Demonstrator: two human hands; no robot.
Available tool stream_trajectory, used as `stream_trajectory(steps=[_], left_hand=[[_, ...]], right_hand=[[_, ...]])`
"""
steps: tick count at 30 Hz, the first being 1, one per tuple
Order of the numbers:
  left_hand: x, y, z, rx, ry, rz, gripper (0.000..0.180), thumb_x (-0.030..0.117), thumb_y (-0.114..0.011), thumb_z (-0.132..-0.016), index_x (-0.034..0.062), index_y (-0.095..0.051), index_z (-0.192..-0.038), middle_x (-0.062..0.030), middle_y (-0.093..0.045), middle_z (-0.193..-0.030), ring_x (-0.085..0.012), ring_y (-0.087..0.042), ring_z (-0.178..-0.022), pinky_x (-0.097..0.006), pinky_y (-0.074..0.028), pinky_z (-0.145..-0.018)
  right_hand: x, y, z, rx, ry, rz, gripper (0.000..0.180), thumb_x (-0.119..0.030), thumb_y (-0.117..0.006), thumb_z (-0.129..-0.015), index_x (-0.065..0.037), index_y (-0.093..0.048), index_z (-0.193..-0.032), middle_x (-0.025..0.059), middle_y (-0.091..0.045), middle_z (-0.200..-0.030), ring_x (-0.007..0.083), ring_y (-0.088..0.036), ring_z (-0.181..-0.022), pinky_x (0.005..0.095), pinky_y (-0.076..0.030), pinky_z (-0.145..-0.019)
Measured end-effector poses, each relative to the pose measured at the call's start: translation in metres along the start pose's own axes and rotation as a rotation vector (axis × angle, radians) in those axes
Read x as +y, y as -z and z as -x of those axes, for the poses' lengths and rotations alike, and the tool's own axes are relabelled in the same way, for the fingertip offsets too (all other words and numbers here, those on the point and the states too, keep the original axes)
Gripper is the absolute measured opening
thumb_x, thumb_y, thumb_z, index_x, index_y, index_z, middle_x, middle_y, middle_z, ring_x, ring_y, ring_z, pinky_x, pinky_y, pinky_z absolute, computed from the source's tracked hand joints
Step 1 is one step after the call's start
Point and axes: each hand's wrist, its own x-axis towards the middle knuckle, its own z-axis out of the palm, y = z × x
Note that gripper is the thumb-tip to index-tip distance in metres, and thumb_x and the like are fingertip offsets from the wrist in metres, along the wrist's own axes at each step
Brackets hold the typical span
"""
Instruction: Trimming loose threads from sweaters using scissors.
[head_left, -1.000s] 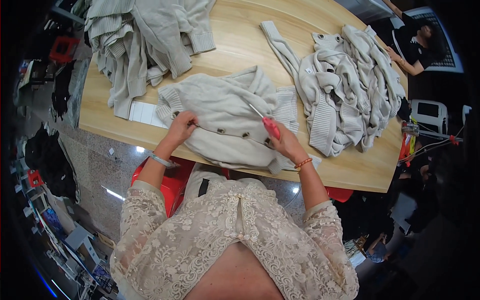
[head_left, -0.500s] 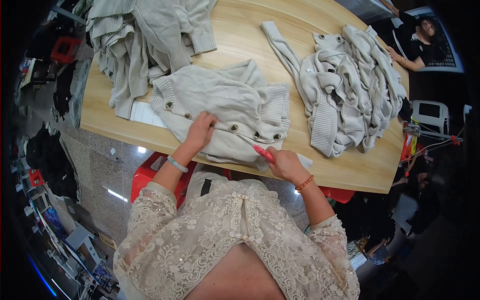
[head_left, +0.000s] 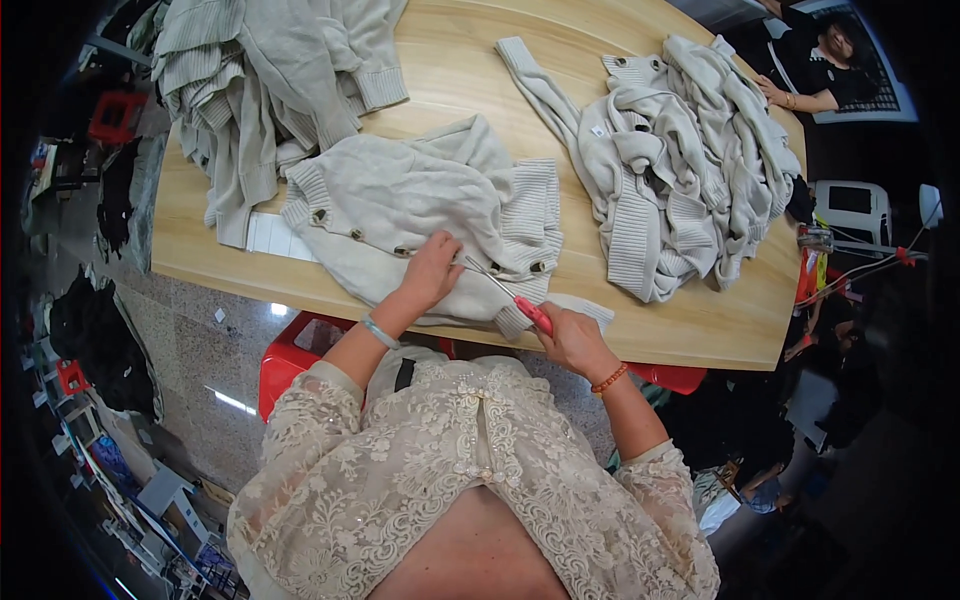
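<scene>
A light grey knitted cardigan [head_left: 400, 190] lies in front of me, its ribbed, buttoned front edge running across it. My left hand [head_left: 434, 270] has its fingers closed on that edge, pinching the knit and covering the spot between two dark buttons. In my right hand [head_left: 578, 342] is a red-handled tool [head_left: 533, 315] with a long, thin metal shaft. The shaft points up and left, its tip close beside my left fingertips. I cannot make out the exact form of the tip. A dark button [head_left: 403, 251] shows just left of my left hand.
A stack of similar grey knits [head_left: 300, 60] stands at the table's far left, and a loose heap of cardigans [head_left: 690, 170] lies at the right. White paper [head_left: 275, 238] sticks out by the cardigan. Red stools [head_left: 290, 360] stand under the wooden table [head_left: 450, 75]. Another person [head_left: 830, 75] is at far right.
My left hand has moved right along the buttoned edge, uncovering one button and covering the following one. The tool's shaft shows more fully now. The whole view has shifted slightly.
</scene>
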Motion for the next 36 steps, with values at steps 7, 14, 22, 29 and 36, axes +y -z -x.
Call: stream_trajectory(steps=[7,14,22,29,36], left_hand=[[-0.014,-0.002,-0.010,-0.180,0.001,-0.137,0.018,0.007,-0.073,-0.069,0.0079,-0.059,-0.080,-0.0107,-0.053,-0.085,-0.0329,-0.053,-0.084,-0.042,-0.044,-0.072],[0.028,-0.044,-0.021,-0.127,-0.048,-0.045,0.030,0.011,-0.075,-0.072,0.0070,-0.060,-0.098,-0.0113,-0.057,-0.092,-0.0326,-0.057,-0.094,-0.042,-0.047,-0.080],[0.017,-0.063,-0.023,-0.210,0.005,-0.012,0.022,0.006,-0.073,-0.073,0.0066,-0.060,-0.091,-0.0110,-0.057,-0.092,-0.0328,-0.055,-0.089,-0.041,-0.044,-0.077],[0.065,-0.074,-0.042,-0.168,-0.251,-0.078,0.026,0.008,-0.073,-0.073,0.0071,-0.060,-0.095,-0.0113,-0.059,-0.097,-0.0324,-0.055,-0.093,-0.041,-0.045,-0.075],[0.052,-0.112,-0.052,-0.333,0.000,0.030,0.027,0.005,-0.071,-0.072,0.0074,-0.057,-0.095,-0.0141,-0.054,-0.090,-0.0346,-0.055,-0.087,-0.044,-0.046,-0.075]], right_hand=[[0.006,0.003,0.018,-0.062,-0.032,0.014,0.018,-0.023,-0.060,-0.088,-0.008,-0.058,-0.098,0.0195,-0.064,-0.073,0.0413,-0.063,-0.072,0.0502,-0.048,-0.067],[0.028,0.005,0.041,0.036,-0.125,-0.021,0.018,-0.022,-0.060,-0.088,-0.008,-0.057,-0.099,0.0211,-0.063,-0.076,0.0424,-0.062,-0.073,0.0502,-0.049,-0.067],[0.033,0.013,0.071,-0.043,-0.175,-0.031,0.020,-0.022,-0.061,-0.088,-0.006,-0.058,-0.100,0.0202,-0.064,-0.077,0.0415,-0.062,-0.073,0.0502,-0.049,-0.068],[0.042,0.022,0.088,0.095,-0.260,-0.154,0.020,-0.021,-0.061,-0.087,-0.007,-0.058,-0.102,0.0192,-0.062,-0.085,0.0386,-0.061,-0.086,0.0484,-0.049,-0.073],[0.053,0.014,0.103,0.058,-0.354,-0.053,0.022,-0.026,-0.062,-0.087,-0.007,-0.060,-0.099,0.0210,-0.066,-0.077,0.0405,-0.065,-0.078,0.0495,-0.050,-0.071]])
